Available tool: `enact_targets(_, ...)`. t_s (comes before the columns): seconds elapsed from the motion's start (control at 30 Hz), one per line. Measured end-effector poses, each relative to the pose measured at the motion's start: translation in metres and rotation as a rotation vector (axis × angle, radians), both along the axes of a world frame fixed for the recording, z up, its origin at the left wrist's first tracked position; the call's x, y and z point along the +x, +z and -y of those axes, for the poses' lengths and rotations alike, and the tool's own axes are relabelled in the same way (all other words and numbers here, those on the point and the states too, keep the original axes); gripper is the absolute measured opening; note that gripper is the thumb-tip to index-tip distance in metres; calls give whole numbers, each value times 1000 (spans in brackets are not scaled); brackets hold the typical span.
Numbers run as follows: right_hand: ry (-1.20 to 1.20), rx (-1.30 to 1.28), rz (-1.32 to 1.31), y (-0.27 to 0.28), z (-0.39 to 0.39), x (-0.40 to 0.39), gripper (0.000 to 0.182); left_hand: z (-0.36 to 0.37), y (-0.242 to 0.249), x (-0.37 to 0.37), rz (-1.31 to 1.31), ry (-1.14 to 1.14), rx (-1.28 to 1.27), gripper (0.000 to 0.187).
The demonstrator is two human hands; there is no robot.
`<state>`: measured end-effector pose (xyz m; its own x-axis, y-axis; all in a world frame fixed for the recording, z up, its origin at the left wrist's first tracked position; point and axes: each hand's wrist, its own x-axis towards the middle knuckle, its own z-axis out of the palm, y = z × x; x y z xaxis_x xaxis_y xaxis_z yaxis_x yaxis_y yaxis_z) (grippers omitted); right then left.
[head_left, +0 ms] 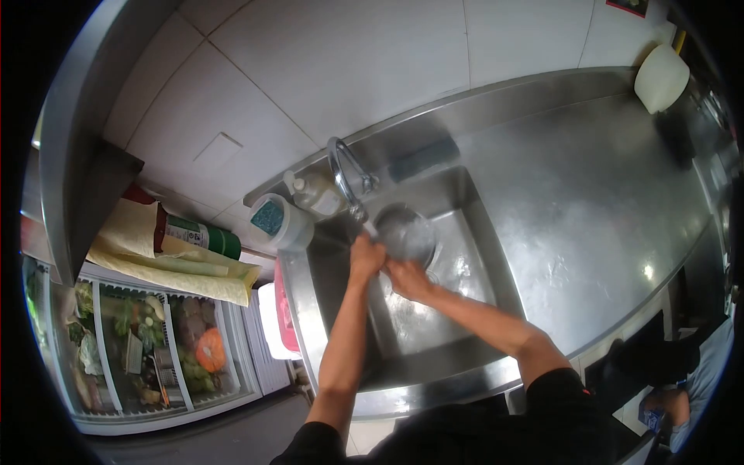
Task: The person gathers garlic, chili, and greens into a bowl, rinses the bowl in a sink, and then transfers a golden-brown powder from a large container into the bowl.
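A round metal bowl (408, 232) is in the steel sink (492, 256), with water splashing in it. From the curved faucet (338, 159) a stream of water runs down beside my left hand (366, 256). That hand is closed at the bowl's near left side, and what its fingers hold is hidden. My right hand (407, 278) is closed at the bowl's near rim, its fingertips close to my left hand.
Left of the faucet stand a pump bottle (319, 195) and a white tub (293, 225) with a green scouring pad (267, 217). A steel counter (589, 209) extends right. A yellow cloth (170, 267) hangs above a glass-topped fridge (139, 341) of vegetables. Another person's hand (668, 404) shows lower right.
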<state>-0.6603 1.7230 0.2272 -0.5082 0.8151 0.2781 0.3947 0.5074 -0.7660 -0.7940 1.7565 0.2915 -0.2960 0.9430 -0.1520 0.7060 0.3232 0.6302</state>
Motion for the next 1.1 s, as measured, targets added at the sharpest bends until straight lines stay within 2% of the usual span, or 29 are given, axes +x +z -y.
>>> enact_targets(0.07, 67, 37, -20, -4, 3, 15, 37, -1, 25, -1, -28, -43, 1, 48)
enact_targets(0.1, 92, 185, 199, -8, -2, 31, 46, 3, 48, 6, 143, 89, -153, 42)
enact_targets(0.2, 106, 340, 449, -29, -26, 60, 46, 0, 29, -13, 15, -46, -43, 38)
enact_targets(0.23, 142, 416, 402, -32, -31, 62, 43, -2, 24, -17, 5, -19, 9, 35)
enact_targets(0.33, 286, -20, 392, 16, -12, 56, 32, -6, 18, -14, 52, 51, 127, 32)
enact_targets(0.37, 183, 10, 89, 25, -4, 50, 22, -5, 19, -7, 116, 74, 140, 33)
enact_targets(0.4, 82, -89, -27, 35, -1, 43, 24, -5, 18, 0, 178, 97, 151, 36)
enact_targets(0.43, -18, -188, -143, 57, 3, 36, 29, -6, 11, 9, 316, 103, 277, 45)
enact_targets(0.47, -117, -289, -258, 70, 3, 27, 36, -9, 9, 8, 397, 149, 250, 45)
enact_targets(0.53, -281, -315, -459, 69, -7, 11, 40, -17, 4, 4, 557, 230, 192, 45)
enact_targets(0.57, -364, -325, -560, 68, -13, 6, 43, -30, -49, -24, 845, 161, 288, 45)
enact_targets(0.67, -446, -414, -737, 73, -29, 2, 49, -5, -15, 1, 1418, 307, 229, 42)
enact_targets(0.7, -452, -422, -852, 70, -32, -8, 45, 4, -4, 16, 1481, 368, 202, 39)
enact_targets(0.8, -530, -270, -594, 85, -22, -15, 39, 16, -15, 45, 1597, 367, 367, 42)
enact_targets(0.83, -496, -166, -358, 58, -22, -21, 28, 32, 7, 52, 1740, 322, 251, 42)
enact_targets(0.93, -301, 101, -63, 31, -7, -16, 27, 37, -2, 39, 1568, 285, 126, 43)
enact_targets(0.97, -156, -71, 145, 43, -1, -7, 37, 39, -8, 31, 1509, 302, 125, 39)
enact_targets(1.07, 115, 194, 5, 39, 14, 11, 45, 42, -18, -4, 1126, 417, -63, 34)
enact_targets(1.1, 183, 122, 229, 47, 16, 23, 49, 46, -19, -12, 1061, 394, 8, 30)
